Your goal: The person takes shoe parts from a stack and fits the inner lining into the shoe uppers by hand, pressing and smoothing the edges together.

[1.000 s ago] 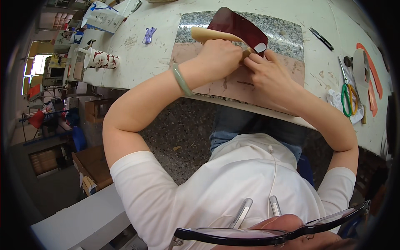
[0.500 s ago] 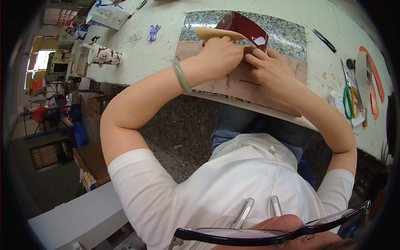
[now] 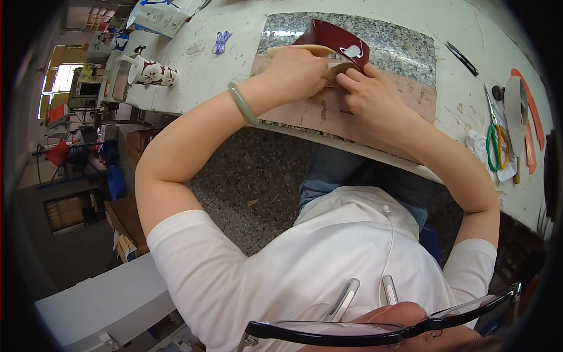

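Note:
Both hands are closed on a glossy dark red leather piece [image 3: 340, 42] that curves up beyond my fingers and has a pale tan reverse side. My left hand [image 3: 298, 71], below a green bangle [image 3: 242, 103], grips its left part, where a tan edge shows above the knuckles. With bent fingers, my right hand [image 3: 370, 92] pinches the near edge on the right. Between the hands a small brown patch of the piece is visible. The fingertips are mostly hidden. Beneath lies a speckled stone slab [image 3: 404, 44], its nearer part covered by a pinkish sheet [image 3: 404, 111].
On the right of the white table [image 3: 234, 76] lie a black pen-like tool [image 3: 461, 58], scissors [image 3: 497, 144] with green and orange handles, and curved coral strips [image 3: 531, 117]. A patterned cup [image 3: 153, 73], a purple cord bundle [image 3: 221, 42] and a paper bag [image 3: 158, 19] are at left.
My left hand has shifted a little left, and the leather piece has tilted, so less of its tan side shows. The right hand stays on the near edge, slightly higher in view.

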`<control>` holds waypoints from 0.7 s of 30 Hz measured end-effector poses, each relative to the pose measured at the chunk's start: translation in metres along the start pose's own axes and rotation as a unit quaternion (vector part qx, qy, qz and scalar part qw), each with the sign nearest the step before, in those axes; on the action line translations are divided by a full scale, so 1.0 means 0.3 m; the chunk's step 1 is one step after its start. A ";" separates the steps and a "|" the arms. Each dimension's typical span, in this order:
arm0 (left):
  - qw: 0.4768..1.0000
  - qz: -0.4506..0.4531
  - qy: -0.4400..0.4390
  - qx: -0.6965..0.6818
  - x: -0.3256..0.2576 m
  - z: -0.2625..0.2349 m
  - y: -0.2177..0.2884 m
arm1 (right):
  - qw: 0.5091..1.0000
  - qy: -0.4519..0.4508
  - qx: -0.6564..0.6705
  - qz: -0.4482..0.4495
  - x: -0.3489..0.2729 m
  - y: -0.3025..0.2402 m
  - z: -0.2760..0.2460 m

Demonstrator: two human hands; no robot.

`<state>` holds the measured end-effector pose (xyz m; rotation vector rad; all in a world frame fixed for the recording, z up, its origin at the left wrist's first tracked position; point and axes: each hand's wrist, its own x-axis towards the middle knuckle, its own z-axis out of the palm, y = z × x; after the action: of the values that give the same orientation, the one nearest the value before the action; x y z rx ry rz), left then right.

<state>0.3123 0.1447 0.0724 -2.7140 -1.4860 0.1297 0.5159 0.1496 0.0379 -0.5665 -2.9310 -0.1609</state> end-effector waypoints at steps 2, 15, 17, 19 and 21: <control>0.998 -0.043 -0.032 -0.037 0.009 -0.028 0.005 | 0.999 0.029 0.014 -0.002 0.000 0.039 0.050; 0.988 -0.114 -0.105 -0.021 -0.007 -0.025 0.031 | 0.995 0.088 0.040 0.004 0.037 0.018 0.062; 0.989 -0.115 -0.096 -0.002 -0.014 -0.005 0.036 | 0.998 0.056 0.030 0.016 0.055 0.003 0.044; 0.998 -0.011 -0.043 0.055 -0.030 0.016 0.039 | 0.999 0.022 0.019 0.026 0.051 -0.022 0.027; 0.990 0.069 0.043 0.114 -0.049 0.008 0.020 | 0.996 0.060 -0.069 0.005 0.042 -0.044 0.040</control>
<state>0.3093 0.1291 0.0701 -2.6007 -1.1807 0.1722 0.4977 0.1435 0.0271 -0.5688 -2.8158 -0.3851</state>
